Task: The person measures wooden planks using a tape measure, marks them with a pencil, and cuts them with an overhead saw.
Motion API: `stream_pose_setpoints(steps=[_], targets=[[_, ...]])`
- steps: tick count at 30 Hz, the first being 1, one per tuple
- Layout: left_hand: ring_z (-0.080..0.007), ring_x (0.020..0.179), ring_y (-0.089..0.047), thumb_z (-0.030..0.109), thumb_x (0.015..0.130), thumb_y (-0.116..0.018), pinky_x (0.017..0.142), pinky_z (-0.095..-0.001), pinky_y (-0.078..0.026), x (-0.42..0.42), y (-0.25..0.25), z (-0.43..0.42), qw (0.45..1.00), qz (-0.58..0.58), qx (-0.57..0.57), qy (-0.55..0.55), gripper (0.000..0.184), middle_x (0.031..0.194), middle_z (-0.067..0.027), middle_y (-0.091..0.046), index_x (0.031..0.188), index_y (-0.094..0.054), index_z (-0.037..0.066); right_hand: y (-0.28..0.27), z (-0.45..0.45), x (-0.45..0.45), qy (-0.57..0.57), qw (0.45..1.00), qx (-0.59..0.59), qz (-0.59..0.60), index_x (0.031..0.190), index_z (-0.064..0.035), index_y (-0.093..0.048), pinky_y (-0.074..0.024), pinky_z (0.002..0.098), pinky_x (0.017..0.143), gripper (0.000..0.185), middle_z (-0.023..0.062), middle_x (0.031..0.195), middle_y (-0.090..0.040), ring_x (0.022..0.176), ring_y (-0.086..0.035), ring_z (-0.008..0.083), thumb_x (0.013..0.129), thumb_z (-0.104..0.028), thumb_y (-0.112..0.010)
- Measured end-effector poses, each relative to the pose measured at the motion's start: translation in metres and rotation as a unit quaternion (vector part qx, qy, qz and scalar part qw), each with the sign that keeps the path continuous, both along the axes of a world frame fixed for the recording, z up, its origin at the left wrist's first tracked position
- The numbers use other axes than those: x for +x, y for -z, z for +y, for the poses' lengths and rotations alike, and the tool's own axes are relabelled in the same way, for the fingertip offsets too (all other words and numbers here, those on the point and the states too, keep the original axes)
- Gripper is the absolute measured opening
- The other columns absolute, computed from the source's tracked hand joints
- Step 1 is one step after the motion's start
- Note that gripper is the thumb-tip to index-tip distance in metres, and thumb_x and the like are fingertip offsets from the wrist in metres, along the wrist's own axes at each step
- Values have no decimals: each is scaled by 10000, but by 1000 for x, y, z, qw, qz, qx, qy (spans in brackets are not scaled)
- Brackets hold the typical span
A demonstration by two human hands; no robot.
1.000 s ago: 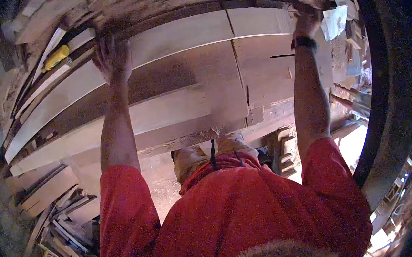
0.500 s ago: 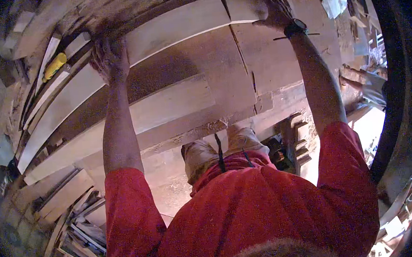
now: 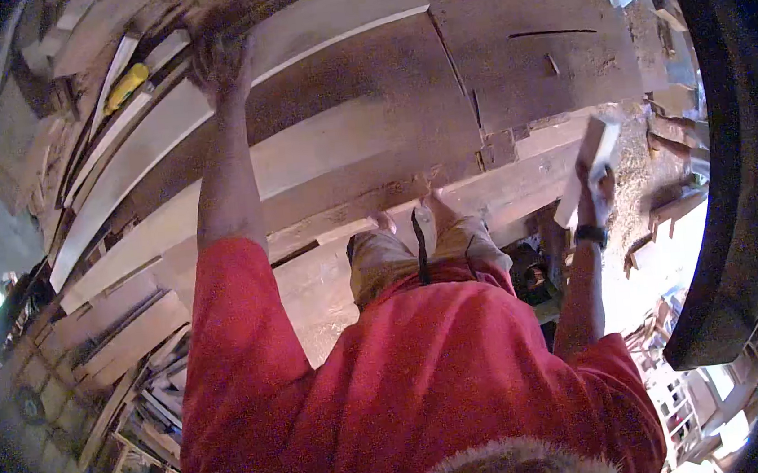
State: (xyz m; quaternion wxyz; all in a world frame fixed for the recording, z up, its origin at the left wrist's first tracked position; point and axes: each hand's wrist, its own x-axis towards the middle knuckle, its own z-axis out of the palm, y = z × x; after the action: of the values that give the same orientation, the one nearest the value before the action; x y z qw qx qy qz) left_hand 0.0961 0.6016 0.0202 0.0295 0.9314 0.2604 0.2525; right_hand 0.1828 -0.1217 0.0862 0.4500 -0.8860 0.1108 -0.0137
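Note:
My left hand point(image 3: 222, 68) lies across a long, pale, slightly curved wooden board point(image 3: 338, 24), with its fingers spread toward the far edge. My right hand point(image 3: 597, 186) is off to the right, beyond the near side of the work surface. It is closed around a short pale wood offcut point(image 3: 603, 145), which is tilted and sticks out past the fingers. A second pale board point(image 3: 326, 142) lies nearer to my body, under my left forearm.
A yellow-handled tool point(image 3: 126, 86) rests among wood strips at the far left. Stacked planks point(image 3: 131, 335) stand at the lower left. A thin dark stick point(image 3: 552, 33) lies on the brown work surface point(image 3: 527, 70). Wood shavings point(image 3: 632, 160) cover the ground at the right.
My right hand has left the far end of the board and swung right and toward me, carrying the short offcut. My left hand stays on the long board.

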Motion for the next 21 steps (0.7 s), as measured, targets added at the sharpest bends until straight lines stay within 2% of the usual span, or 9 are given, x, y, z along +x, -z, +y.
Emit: stream_pose_setpoints(steps=[2,4,8,10,11,14,16,18,21], targets=[[-381,1411,-178,701,830,-474,1124,-577,-85,-12,19,17,985,126,112,-26,803,1530,-167,-233,1439,-369,189,-9,-37,-21,22,996,-59,69,1324,-5,-447,-461,304,906,685,139,1214,-565,1088,-543,202,786,-278,-771],[-400,1408,-181,674,870,-432,1127,-573,-92,-4,-15,7,990,25,-135,40,763,1526,-175,-245,1442,-363,174,10,-86,-26,62,982,-145,103,1294,38,-465,-448,365,924,846,203,1210,-572,1087,-544,273,724,-505,-776],[-416,1397,-207,634,903,-408,1124,-575,-124,-22,5,12,988,132,-38,64,728,1510,-184,-280,1438,-364,142,26,-159,-30,53,988,-115,84,1200,38,-518,-461,354,876,827,175,1127,-604,1011,-563,254,682,-542,-799],[-420,1388,-236,600,925,-393,1111,-583,-170,-22,-54,-53,973,27,-220,57,705,1493,-212,-303,1444,-350,125,54,-204,-27,83,981,-132,113,1179,37,-530,-466,351,860,806,173,1097,-613,992,-568,250,688,-545,-793],[-409,1384,-256,531,937,-442,1103,-578,-208,-31,-4,-30,982,103,-133,83,653,1488,-217,-309,1428,-375,105,54,-206,-25,91,979,-137,122,1172,37,-533,-467,350,855,799,173,1087,-616,986,-569,249,689,-546,-791],[-408,1373,-281,448,941,-502,1096,-571,-233,-62,-38,-91,975,39,-184,115,588,1476,-219,-328,1409,-411,104,35,-185,-35,118,971,-183,96,1181,40,-519,-470,349,851,792,180,1078,-623,969,-581,249,702,-530,-788],[-410,1356,-307,410,930,-537,1092,-569,-239,-90,-37,-111,968,34,-219,116,561,1462,-224,-348,1384,-440,94,62,-212,-27,78,989,-36,117,1207,40,-497,-478,337,818,832,172,1086,-625,936,-587,240,681,-525,-807],[-412,1338,-334,373,920,-571,1089,-567,-245,-122,-44,-132,957,30,-262,123,535,1447,-229,-368,1359,-470,83,55,-204,-16,68,986,-147,39,1192,23,-507,-483,302,731,804,104,984,-625,833,-574,189,687,-526,-809],[-401,1303,-378,350,906,-594,1093,-562,-236,-147,-60,-163,988,111,-61,87,512,1403,-256,-404,1320,-495,65,3,-165,-11,40,994,-91,35,1030,-12,-580,-483,309,681,607,58,840,-615,743,-566,170,751,-523,-754]])
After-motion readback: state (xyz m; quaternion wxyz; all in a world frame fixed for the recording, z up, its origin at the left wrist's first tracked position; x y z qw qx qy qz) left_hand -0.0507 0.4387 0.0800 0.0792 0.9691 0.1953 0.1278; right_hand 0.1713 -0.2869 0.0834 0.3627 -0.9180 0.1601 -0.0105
